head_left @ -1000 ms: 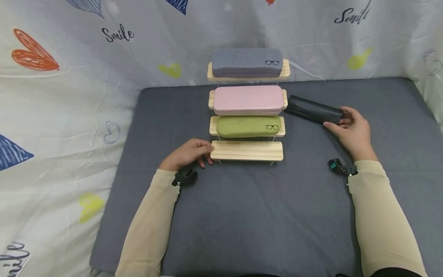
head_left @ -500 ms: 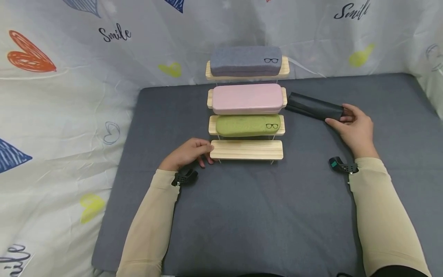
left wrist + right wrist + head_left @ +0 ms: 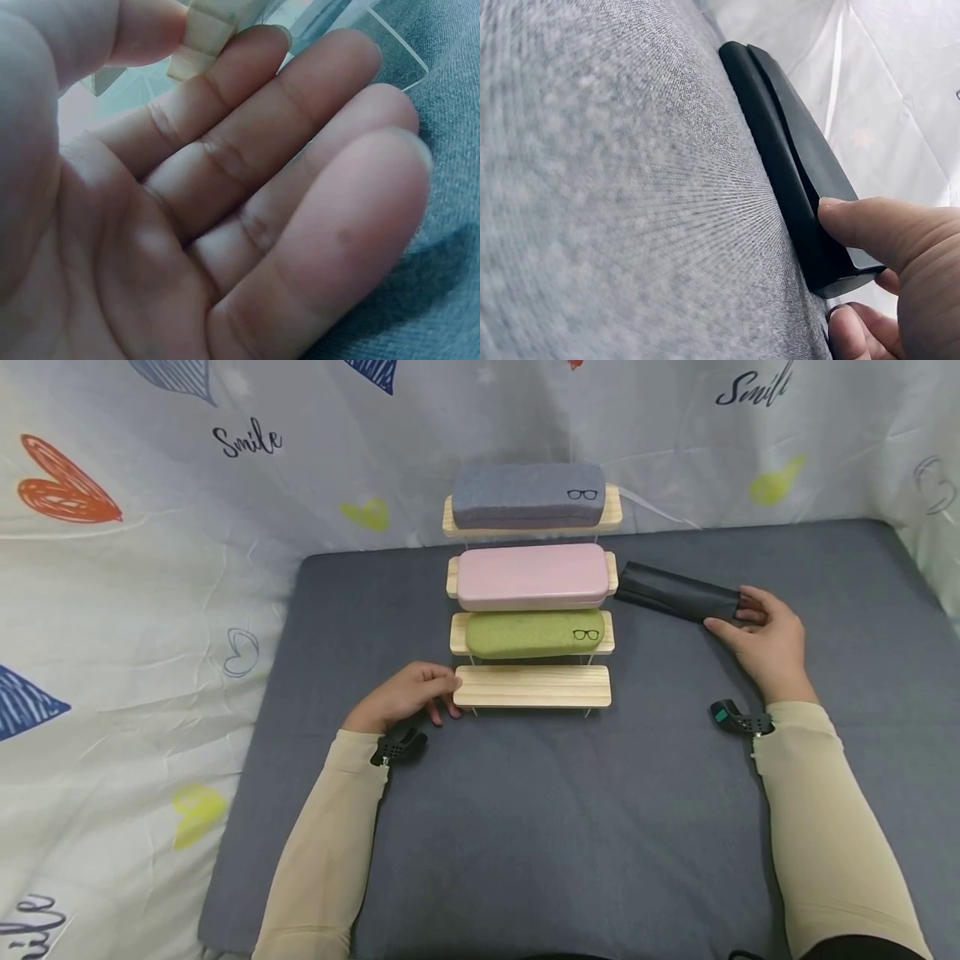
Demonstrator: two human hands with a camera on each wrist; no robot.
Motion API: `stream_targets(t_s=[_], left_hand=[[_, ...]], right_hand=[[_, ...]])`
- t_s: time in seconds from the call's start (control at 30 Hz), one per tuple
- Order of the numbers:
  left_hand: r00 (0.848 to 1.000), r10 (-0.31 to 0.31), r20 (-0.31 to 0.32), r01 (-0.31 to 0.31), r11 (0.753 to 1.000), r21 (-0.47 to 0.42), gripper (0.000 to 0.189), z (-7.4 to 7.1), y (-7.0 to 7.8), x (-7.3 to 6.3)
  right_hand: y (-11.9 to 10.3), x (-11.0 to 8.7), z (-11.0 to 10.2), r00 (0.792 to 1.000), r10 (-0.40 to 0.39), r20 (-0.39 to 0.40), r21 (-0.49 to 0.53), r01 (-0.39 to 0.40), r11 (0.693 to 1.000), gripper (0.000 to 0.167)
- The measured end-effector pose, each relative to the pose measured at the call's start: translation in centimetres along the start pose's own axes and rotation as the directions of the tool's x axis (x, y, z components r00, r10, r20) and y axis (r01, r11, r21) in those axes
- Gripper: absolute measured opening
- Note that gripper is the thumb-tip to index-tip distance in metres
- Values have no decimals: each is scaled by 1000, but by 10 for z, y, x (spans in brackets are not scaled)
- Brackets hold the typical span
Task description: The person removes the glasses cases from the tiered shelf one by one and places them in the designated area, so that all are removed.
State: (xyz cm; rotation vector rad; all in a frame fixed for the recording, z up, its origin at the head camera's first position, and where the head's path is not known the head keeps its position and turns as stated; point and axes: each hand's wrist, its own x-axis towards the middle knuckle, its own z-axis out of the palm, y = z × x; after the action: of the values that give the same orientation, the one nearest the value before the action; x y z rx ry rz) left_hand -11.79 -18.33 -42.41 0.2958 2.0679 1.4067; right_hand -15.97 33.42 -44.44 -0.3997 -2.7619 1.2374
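Observation:
A four-step display rack stands mid-table, its bottom wooden shelf (image 3: 532, 687) bare. My left hand (image 3: 405, 695) pinches the left end of that shelf between thumb and index finger; in the left wrist view the thumb presses the wood's edge (image 3: 199, 45). Over at the right, my right hand (image 3: 768, 639) grips the near end of a black glasses case (image 3: 678, 593). In the right wrist view the thumb lies on the flap of this case (image 3: 810, 142), which rests on the cloth. On the upper shelves sit a green glasses case (image 3: 534, 635), a pink case (image 3: 532, 577) and a grey-blue case (image 3: 528, 497).
A dark grey cloth (image 3: 570, 835) covers the table. Behind and at the left hangs a pale curtain (image 3: 135, 610) printed with hearts and lettering. The black case's far end lies close beside the rack's right side.
Both hands keep their holds, and the cases stay in place. Only the head view has shifted slightly.

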Motion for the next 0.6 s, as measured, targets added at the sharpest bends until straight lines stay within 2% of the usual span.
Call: stream_targets(t_s=[0.4,0.6], left_hand=[[1000,5,0,-5,1000,-7,33,0,0,0],[1000,6,2,-6,1000,-6,33,-1,-1,1]], right_hand=[[4,-1,-1,999,-19,-43,71,22,997,68],[1,-3,-3,1000,4,-28,83,-2,997,65]])
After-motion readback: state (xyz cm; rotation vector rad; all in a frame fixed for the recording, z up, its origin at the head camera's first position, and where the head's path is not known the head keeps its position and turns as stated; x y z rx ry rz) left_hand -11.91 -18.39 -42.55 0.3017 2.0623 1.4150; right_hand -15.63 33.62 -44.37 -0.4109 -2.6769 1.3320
